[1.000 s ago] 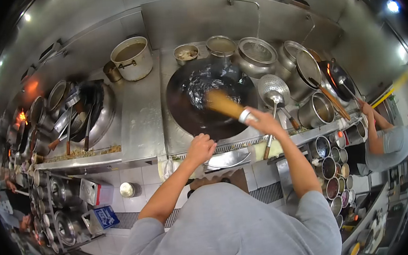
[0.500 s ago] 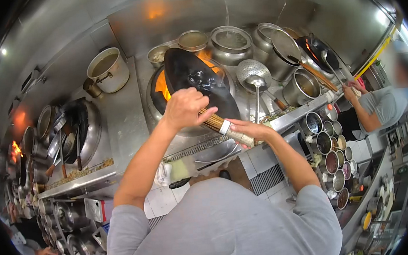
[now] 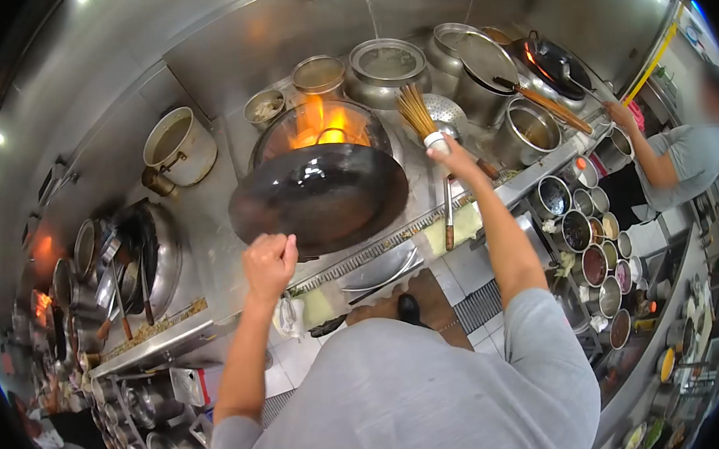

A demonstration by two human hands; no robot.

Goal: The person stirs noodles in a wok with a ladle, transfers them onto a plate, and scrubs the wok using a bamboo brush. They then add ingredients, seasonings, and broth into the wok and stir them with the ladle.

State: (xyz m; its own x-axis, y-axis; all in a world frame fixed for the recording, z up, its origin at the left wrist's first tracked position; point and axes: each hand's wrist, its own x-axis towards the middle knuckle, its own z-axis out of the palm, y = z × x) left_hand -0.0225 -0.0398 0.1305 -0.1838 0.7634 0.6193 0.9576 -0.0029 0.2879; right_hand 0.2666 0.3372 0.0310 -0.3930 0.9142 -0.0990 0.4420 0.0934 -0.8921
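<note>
A dark wok (image 3: 319, 195) is tilted at the front of the burner, its far loop handle beside the flames. My left hand (image 3: 270, 265) is closed in a fist at the wok's near left rim, and what the fingers grip there is partly hidden. To the right, my right hand (image 3: 454, 160) is wrapped round the white-bound handle of a bamboo wok brush (image 3: 416, 112). The brush points up and away, its bristles in front of a perforated skimmer (image 3: 446, 116). Orange flames (image 3: 331, 125) rise from the burner behind the wok.
Metal pots (image 3: 387, 70) line the back, under a running tap (image 3: 368, 8). A large pot (image 3: 180, 146) stands left. Several seasoning tins (image 3: 577, 231) sit at right. Another person (image 3: 683, 157) works at the right with a second wok (image 3: 550, 66).
The wok has come down and toward me, uncovering more flame. My left hand has moved down and left; my right hand has carried the brush up and right, away from the wok.
</note>
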